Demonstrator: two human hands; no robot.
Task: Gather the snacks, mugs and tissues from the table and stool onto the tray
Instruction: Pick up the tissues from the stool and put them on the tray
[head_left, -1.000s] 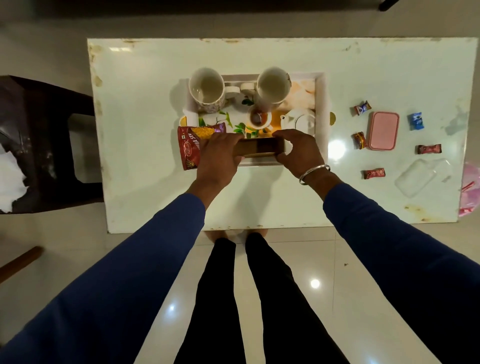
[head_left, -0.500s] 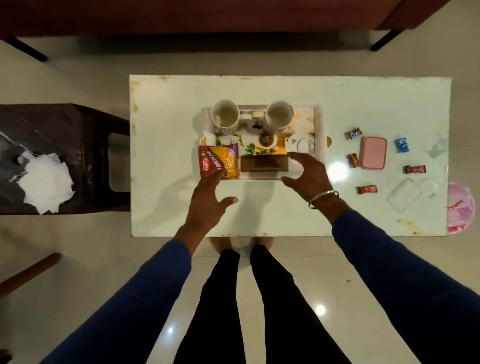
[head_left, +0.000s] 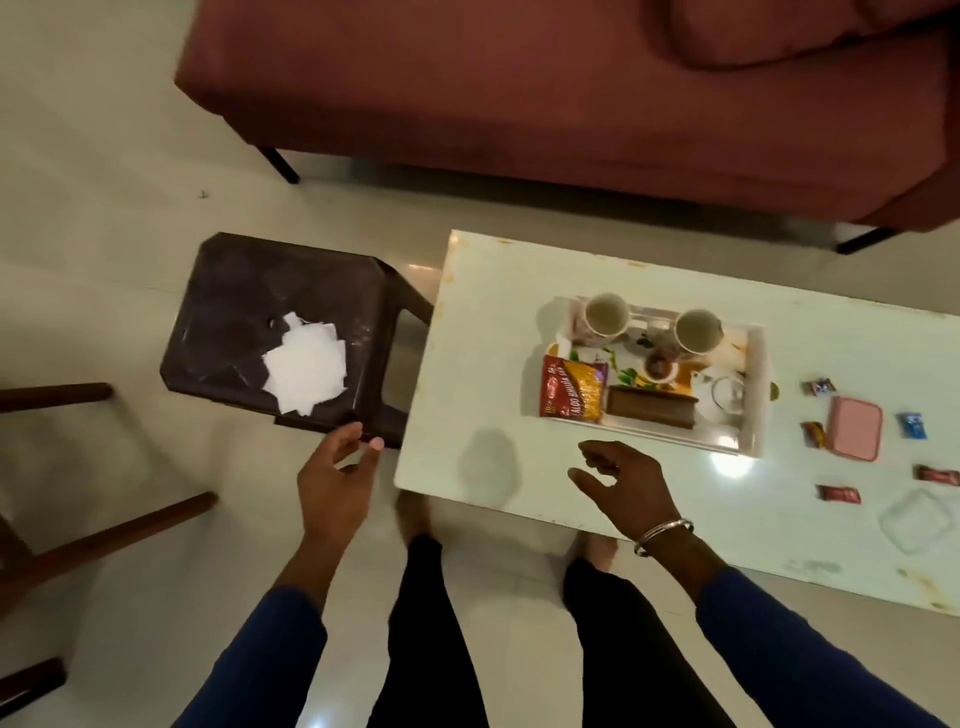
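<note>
Both hands are off the white rectangular tray (head_left: 756, 384) now, empty and loosely open: left hand (head_left: 337, 478) nearing the dark plastic stool (head_left: 234, 291) for the white tissues (head_left: 306, 366), right hand (head_left: 621, 480) over the table.

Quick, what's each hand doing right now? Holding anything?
Left hand: open, holding nothing, by the stool.
Right hand: open, fingers loosely curled, holding nothing, over the table.

Tissues (head_left: 306, 370) on stool (head_left: 234, 291) — L hand (head_left: 337, 480) near.
</note>
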